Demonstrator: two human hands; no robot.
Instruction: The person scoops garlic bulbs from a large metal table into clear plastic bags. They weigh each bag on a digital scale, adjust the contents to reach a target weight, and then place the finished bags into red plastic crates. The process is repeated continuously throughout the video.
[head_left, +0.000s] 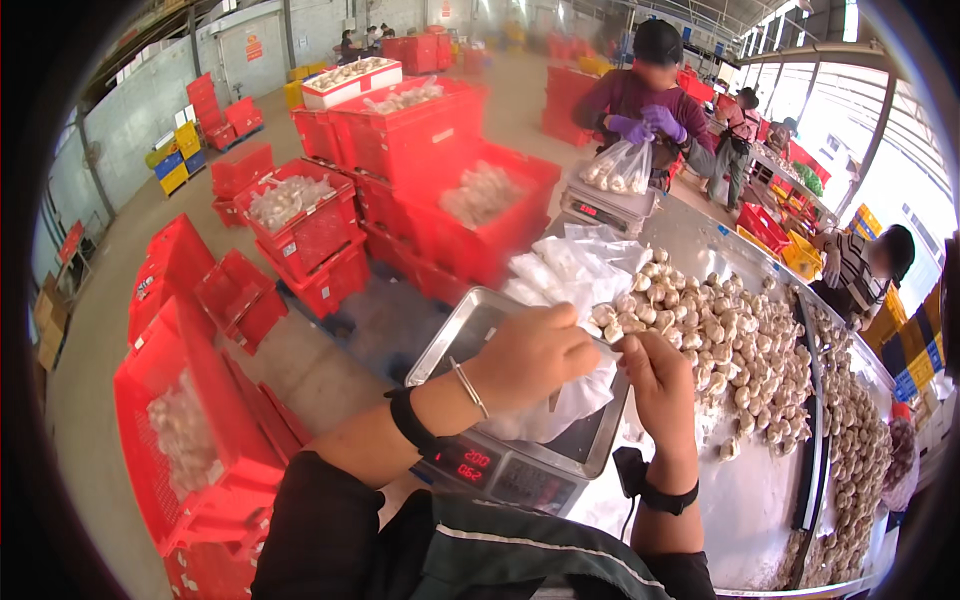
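Both my hands hold the upper edge of a clear plastic bag (559, 409) over the steel tray (442, 337) of a digital scale (517, 469) with a lit red display. My left hand (536, 356), with a bangle and a black band at the wrist, pinches the bag's edge from the left. My right hand (656, 375) pinches it on the right, its fingertips close to the garlic. Part of the bag is hidden behind my left hand. A heap of garlic bulbs (720, 330) lies on the metal table to the right. A stack of plastic bags (562, 266) lies just beyond the tray.
Red crates (457, 202) holding bagged garlic stand ahead and to the left. Across the table, a co-worker in purple gloves (645, 124) holds a bag of garlic above another scale (604, 199). A dark divider (808, 412) separates my heap from more garlic at the right.
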